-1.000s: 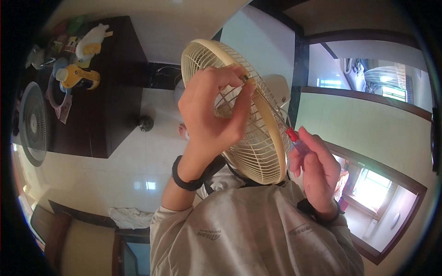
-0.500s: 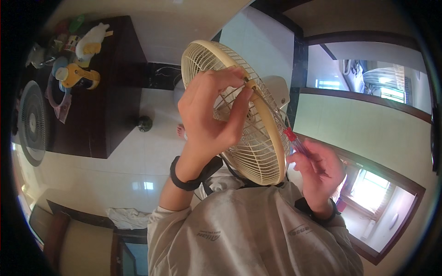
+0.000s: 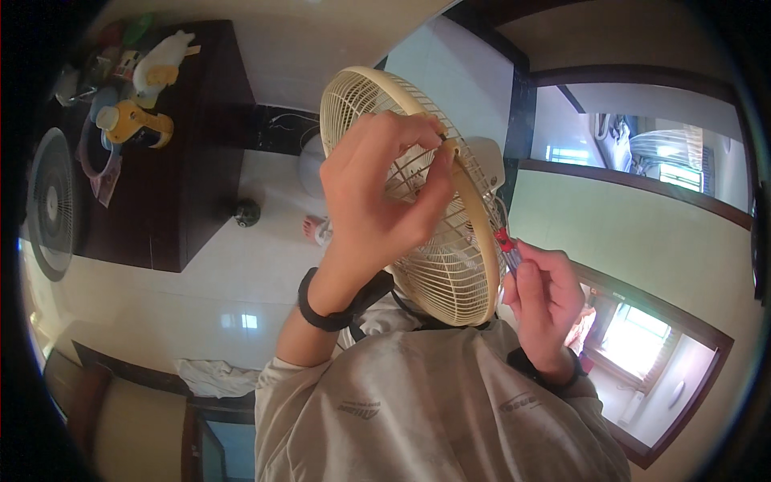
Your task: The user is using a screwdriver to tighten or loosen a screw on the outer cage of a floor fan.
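A cream fan guard [image 3: 479,249] of wire ribs with a yellowed rim stands tilted in front of me. My left hand [image 3: 373,189] is closed in a pinch at the upper part of this rim, thumb and fingertips on either side of a small break in the band. What lies between the tips is mostly hidden. On the guard's right side, my right hand [image 3: 548,296] is closed round a screwdriver [image 3: 511,257] with a clear handle and red collar. Its collar end points up toward the wire ribs; the tip cannot be made out.
A dark wooden cabinet [image 3: 201,169] stands at left, bearing a yellow bottle [image 3: 140,128], a roll of tape [image 3: 92,165] and other small items. A round grey grille [image 3: 53,205] is beside them. A dark round object [image 3: 246,213] sits on the tiled floor, near a bare foot [image 3: 309,226].
My right hand has shifted its grip on the screwdriver, the fingers now more upright and curled round it. The left hand keeps its pinch at the rim. The whole view has shifted slightly.
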Action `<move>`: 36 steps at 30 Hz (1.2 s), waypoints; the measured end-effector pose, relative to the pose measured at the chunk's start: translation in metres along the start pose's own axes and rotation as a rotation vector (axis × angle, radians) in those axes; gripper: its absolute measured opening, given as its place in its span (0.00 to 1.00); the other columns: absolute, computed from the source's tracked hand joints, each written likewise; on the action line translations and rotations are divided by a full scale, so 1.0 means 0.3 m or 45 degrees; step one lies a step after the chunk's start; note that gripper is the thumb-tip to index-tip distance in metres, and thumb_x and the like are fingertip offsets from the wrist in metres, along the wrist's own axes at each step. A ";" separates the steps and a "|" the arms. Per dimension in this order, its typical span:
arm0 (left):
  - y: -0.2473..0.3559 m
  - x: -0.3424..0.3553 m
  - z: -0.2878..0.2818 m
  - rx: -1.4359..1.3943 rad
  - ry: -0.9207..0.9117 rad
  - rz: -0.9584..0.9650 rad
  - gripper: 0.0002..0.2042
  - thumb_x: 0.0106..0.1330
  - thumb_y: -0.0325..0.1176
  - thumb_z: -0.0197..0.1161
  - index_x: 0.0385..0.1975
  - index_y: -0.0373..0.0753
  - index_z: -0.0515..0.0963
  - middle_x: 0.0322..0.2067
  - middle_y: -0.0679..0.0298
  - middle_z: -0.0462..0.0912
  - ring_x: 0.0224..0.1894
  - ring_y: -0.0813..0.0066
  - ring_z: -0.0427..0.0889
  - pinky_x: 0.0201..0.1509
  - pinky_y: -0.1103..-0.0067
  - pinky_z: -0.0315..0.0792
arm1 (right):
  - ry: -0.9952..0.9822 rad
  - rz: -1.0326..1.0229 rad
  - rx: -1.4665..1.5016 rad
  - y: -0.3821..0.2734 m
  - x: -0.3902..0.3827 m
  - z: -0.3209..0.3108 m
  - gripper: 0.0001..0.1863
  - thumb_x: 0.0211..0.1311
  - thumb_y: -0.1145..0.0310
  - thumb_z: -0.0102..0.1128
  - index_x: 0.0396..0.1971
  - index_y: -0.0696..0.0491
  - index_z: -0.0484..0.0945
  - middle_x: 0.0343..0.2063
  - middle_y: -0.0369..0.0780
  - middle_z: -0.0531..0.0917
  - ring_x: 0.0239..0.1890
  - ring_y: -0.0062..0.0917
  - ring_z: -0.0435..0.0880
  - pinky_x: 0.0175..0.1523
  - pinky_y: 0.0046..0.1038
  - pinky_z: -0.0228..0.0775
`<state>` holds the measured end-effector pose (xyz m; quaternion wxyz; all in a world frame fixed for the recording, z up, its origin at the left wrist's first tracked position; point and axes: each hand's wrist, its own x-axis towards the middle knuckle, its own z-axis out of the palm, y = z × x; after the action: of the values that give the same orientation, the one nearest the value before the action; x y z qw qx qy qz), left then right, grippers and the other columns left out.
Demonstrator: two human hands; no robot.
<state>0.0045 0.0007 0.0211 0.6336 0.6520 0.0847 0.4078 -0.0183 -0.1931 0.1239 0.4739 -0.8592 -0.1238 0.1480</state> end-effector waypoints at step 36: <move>0.020 0.059 -0.063 -0.134 -0.357 -0.372 0.12 0.49 0.27 0.70 0.33 0.39 0.77 0.31 0.69 0.83 0.35 0.81 0.82 0.36 0.82 0.76 | -0.568 0.282 0.392 0.035 0.031 -0.125 0.16 0.74 0.65 0.45 0.54 0.60 0.69 0.32 0.37 0.79 0.33 0.15 0.74 0.39 0.18 0.67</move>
<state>0.0016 0.0250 0.0313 0.7249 0.6490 0.0680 0.2207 0.0051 -0.2244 0.1326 0.5408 -0.7316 -0.1065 0.4012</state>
